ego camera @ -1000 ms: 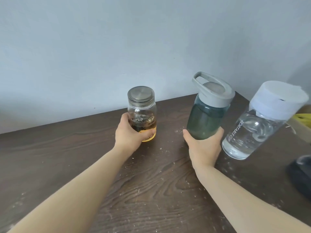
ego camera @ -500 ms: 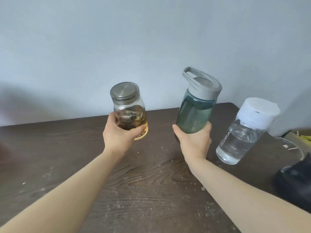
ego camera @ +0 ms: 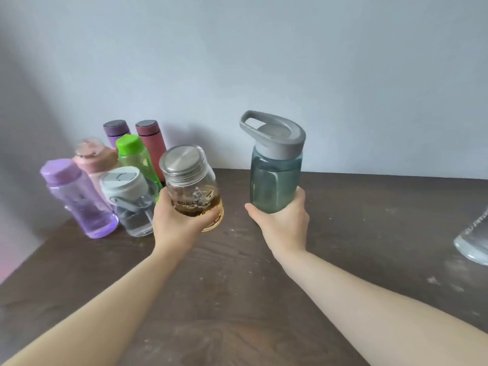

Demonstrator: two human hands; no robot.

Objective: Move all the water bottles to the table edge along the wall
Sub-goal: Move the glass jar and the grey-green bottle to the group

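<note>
Compared with half a second before, the view had swung to the left: a cluster of bottles had come into sight at the far left of the dark wooden desk (ego camera: 369, 207) near the wall (ego camera: 290, 62), and the clear bottle (ego camera: 475, 241) with the white cap had slid to the right edge of the picture, only its lower part showing. Both carried bottles remained lifted off the desk and appeared larger and closer to the cluster.

The left hand (ego camera: 179, 225) was clenched around the lower half of the glass jar (ego camera: 192, 186), which had a metal lid and amber liquid at its bottom and leaned slightly left. The right hand (ego camera: 284, 228) was grasping the base of the teal bottle (ego camera: 274, 178) with the grey loop-handled lid, holding it nearly upright. Both forearms reached forward from the lower corners, bare, wrists roughly straight.

In the cluster stood a purple flask (ego camera: 116, 132) and a red flask (ego camera: 151, 141) right against the wall, a green bottle (ego camera: 136, 157) in front of them, a pink bottle (ego camera: 93, 157) to its left, a lilac bottle (ego camera: 79, 199) nearest the left edge, and a clear bottle with a grey strap (ego camera: 129, 202) just beside the jar and left hand. Whether the jar touched that bottle could not be told.
</note>
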